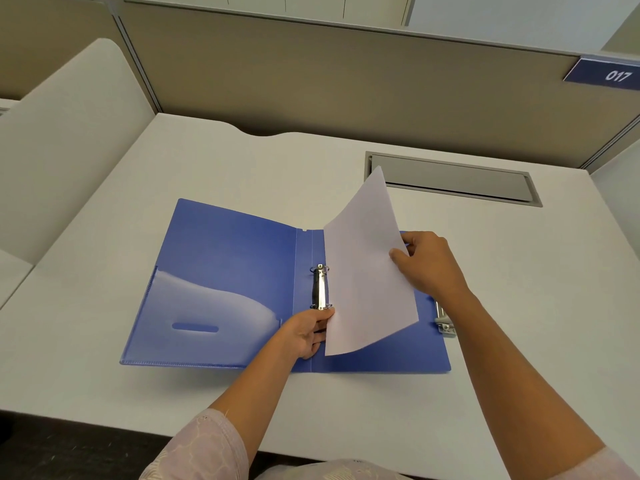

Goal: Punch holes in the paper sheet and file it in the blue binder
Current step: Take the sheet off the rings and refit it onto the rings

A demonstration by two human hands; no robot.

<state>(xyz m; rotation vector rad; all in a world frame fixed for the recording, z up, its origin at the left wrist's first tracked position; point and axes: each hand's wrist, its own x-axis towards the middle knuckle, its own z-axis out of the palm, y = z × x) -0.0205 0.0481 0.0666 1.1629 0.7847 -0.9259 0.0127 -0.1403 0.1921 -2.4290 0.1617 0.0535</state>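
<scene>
The blue binder [228,258] lies open flat on the white desk. Its metal ring mechanism [320,287] runs along the spine, and its rings look slightly parted. A white paper sheet [367,271] is held tilted over the binder's right half, its left edge close to the rings. My left hand [308,332] pinches the sheet's lower left edge just below the rings. My right hand [427,263] grips the sheet's right edge. A metal hole punch [443,320] is partly hidden under my right forearm at the binder's right edge.
The white desk [104,341] is bounded by beige partition walls. A grey cable tray lid [453,180] is set into the desk behind the binder. A blue sign reading 017 [606,74] hangs at the far right. The binder's left cover has a clear pocket [207,323].
</scene>
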